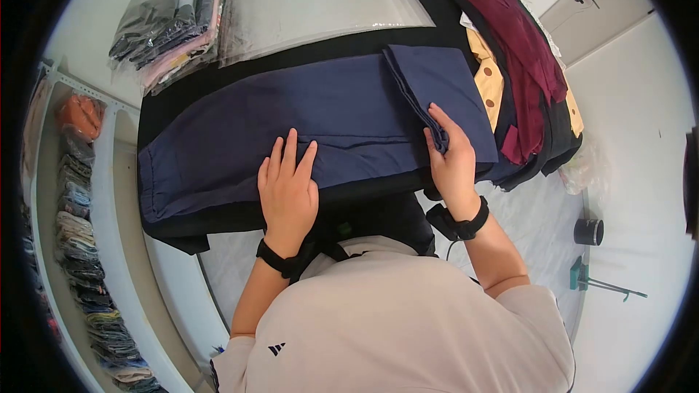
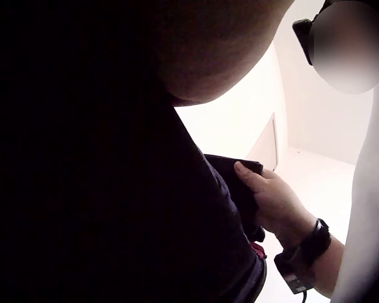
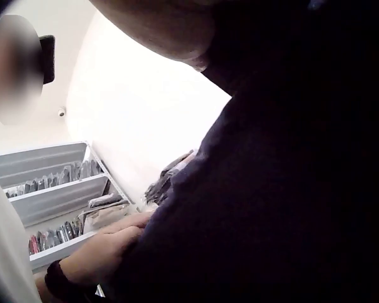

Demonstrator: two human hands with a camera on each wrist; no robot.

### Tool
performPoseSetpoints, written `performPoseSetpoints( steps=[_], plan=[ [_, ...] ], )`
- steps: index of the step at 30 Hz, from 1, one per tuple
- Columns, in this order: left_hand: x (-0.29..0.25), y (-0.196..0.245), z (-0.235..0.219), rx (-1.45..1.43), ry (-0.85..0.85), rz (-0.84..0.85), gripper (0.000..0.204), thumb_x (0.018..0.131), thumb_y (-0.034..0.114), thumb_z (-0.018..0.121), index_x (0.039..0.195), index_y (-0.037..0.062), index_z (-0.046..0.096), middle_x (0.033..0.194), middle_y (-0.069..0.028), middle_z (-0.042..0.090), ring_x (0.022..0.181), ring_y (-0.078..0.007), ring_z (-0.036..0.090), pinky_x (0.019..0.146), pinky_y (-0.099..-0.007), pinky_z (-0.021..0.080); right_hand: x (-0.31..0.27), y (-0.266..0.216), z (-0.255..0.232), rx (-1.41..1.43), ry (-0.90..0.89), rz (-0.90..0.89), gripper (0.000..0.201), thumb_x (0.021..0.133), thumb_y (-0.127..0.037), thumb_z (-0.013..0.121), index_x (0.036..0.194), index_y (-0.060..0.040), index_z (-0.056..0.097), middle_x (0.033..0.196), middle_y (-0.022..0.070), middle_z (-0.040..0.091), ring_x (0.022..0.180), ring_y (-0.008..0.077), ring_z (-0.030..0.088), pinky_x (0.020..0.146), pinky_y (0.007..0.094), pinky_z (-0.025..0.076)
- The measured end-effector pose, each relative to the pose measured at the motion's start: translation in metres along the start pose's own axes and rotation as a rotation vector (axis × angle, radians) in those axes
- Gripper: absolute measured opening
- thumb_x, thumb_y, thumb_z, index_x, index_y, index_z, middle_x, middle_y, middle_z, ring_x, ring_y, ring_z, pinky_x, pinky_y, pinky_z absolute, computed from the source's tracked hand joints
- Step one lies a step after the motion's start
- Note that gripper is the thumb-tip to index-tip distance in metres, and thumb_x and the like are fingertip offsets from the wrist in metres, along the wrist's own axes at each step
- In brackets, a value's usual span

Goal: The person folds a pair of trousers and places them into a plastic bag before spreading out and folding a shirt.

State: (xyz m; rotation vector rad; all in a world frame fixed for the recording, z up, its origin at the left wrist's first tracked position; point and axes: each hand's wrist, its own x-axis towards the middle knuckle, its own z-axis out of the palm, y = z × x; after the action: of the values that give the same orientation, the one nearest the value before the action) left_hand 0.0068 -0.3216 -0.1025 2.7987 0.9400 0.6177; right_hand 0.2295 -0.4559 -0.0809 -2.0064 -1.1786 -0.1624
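Navy trousers (image 1: 218,116) with a gathered waistband (image 1: 149,182) at the left lie lengthwise on a black-covered table. At the right, their leg end (image 1: 444,76) is folded back over itself. My left hand (image 1: 289,193) rests flat on the near side of the trousers, fingers straight and spread. My right hand (image 1: 455,167) grips the folded edge at its near corner, the thumb on one side of the cloth; the left wrist view also shows this hand (image 2: 278,205) holding the dark fabric. Dark cloth fills much of both wrist views.
Clear plastic bags (image 1: 320,7) lie flat at the back, beside a stack of bagged clothes (image 1: 171,22). Maroon and yellow garments (image 1: 510,51) are heaped at the right end. A shelf of packed clothes (image 1: 95,247) stands on the left; a black bin (image 1: 588,232) is on the floor.
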Motion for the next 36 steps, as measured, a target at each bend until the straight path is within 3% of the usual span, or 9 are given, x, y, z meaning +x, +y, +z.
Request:
performPoseSetpoints(
  steps=[5, 8, 12, 19, 24, 26, 30, 33, 36],
  plan=[
    [0.001, 0.001, 0.001, 0.017, 0.000, -0.006, 0.051, 0.077, 0.003, 0.048, 0.127, 0.0099, 0.056, 0.143, -0.0159, 0.041, 0.131, -0.0339, 0.038, 0.105, -0.0480, 0.029, -0.004, -0.013, 0.012, -0.051, 0.010, -0.200, 0.037, 0.079, -0.005, 0.067, 0.114, 0.0005, 0.056, 0.120, 0.0178, 0.060, 0.113, 0.0331, 0.056, 0.098, 0.0430, 0.043],
    [0.001, 0.001, 0.000, 0.010, 0.007, -0.006, 0.051, 0.077, 0.004, 0.048, 0.127, 0.0099, 0.056, 0.143, -0.0157, 0.041, 0.131, -0.0337, 0.038, 0.105, -0.0479, 0.030, -0.014, -0.007, 0.028, -0.142, -0.155, -0.205, 0.044, 0.073, -0.005, 0.070, 0.115, 0.0007, 0.056, 0.124, 0.0171, 0.058, 0.119, 0.0310, 0.053, 0.102, 0.0422, 0.039],
    [0.000, 0.000, 0.001, 0.015, -0.003, -0.010, 0.051, 0.077, 0.003, 0.048, 0.127, 0.0102, 0.056, 0.143, -0.0154, 0.040, 0.131, -0.0334, 0.038, 0.105, -0.0477, 0.030, -0.016, -0.010, 0.031, -0.206, -0.133, -0.223, 0.037, 0.078, -0.009, 0.069, 0.113, -0.0010, 0.058, 0.122, 0.0146, 0.060, 0.117, 0.0299, 0.055, 0.100, 0.0424, 0.041],
    [0.001, 0.001, 0.000, 0.024, -0.014, 0.000, 0.053, 0.076, 0.002, 0.047, 0.128, 0.0105, 0.055, 0.144, -0.0155, 0.039, 0.131, -0.0338, 0.038, 0.105, -0.0477, 0.030, 0.004, -0.023, -0.019, -0.220, -0.381, -0.225, 0.058, 0.087, -0.034, 0.061, 0.133, -0.0026, 0.044, 0.142, 0.0190, 0.039, 0.135, 0.0351, 0.033, 0.108, 0.0507, 0.026],
    [-0.001, 0.001, 0.000, 0.023, -0.006, 0.013, 0.053, 0.077, 0.003, 0.046, 0.128, 0.0102, 0.054, 0.144, -0.0153, 0.039, 0.131, -0.0338, 0.037, 0.105, -0.0476, 0.029, 0.091, 0.030, -0.068, -0.372, -0.652, -0.382, 0.059, 0.092, -0.042, 0.052, 0.143, -0.0175, 0.035, 0.150, 0.0174, 0.027, 0.139, 0.0353, 0.025, 0.110, 0.0536, 0.022],
    [0.000, 0.002, 0.000, 0.032, -0.015, -0.001, 0.052, 0.078, 0.003, 0.046, 0.128, 0.0103, 0.055, 0.144, -0.0152, 0.039, 0.131, -0.0338, 0.037, 0.105, -0.0476, 0.029, 0.132, 0.087, -0.055, -0.582, -0.716, -0.574, 0.061, 0.093, -0.049, 0.046, 0.146, -0.0211, 0.030, 0.152, 0.0162, 0.023, 0.140, 0.0340, 0.022, 0.111, 0.0491, 0.022],
    [0.002, 0.001, 0.000, 0.024, -0.011, -0.010, 0.052, 0.078, 0.003, 0.046, 0.129, 0.0104, 0.054, 0.144, -0.0152, 0.039, 0.132, -0.0337, 0.037, 0.106, -0.0480, 0.028, 0.134, 0.137, -0.025, -0.558, -0.764, -0.604, 0.062, 0.093, -0.052, 0.043, 0.146, -0.0219, 0.029, 0.153, 0.0165, 0.021, 0.140, 0.0340, 0.022, 0.112, 0.0479, 0.023],
    [-0.002, 0.002, 0.000, 0.013, -0.020, -0.009, 0.052, 0.078, 0.003, 0.046, 0.129, 0.0105, 0.054, 0.144, -0.0150, 0.039, 0.133, -0.0333, 0.036, 0.106, -0.0481, 0.028, 0.129, 0.139, -0.025, -0.509, -0.801, -0.556, 0.062, 0.094, -0.052, 0.042, 0.146, -0.0217, 0.029, 0.152, 0.0168, 0.021, 0.140, 0.0347, 0.022, 0.111, 0.0493, 0.023],
    [0.000, 0.001, 0.000, 0.032, -0.021, -0.004, 0.051, 0.079, 0.002, 0.046, 0.129, 0.0106, 0.054, 0.145, -0.0146, 0.039, 0.133, -0.0328, 0.036, 0.106, -0.0478, 0.028, 0.124, 0.090, -0.037, -0.592, -0.777, -0.505, 0.061, 0.094, -0.048, 0.043, 0.146, -0.0192, 0.029, 0.151, 0.0174, 0.023, 0.139, 0.0355, 0.024, 0.110, 0.0521, 0.024]
  ],
)
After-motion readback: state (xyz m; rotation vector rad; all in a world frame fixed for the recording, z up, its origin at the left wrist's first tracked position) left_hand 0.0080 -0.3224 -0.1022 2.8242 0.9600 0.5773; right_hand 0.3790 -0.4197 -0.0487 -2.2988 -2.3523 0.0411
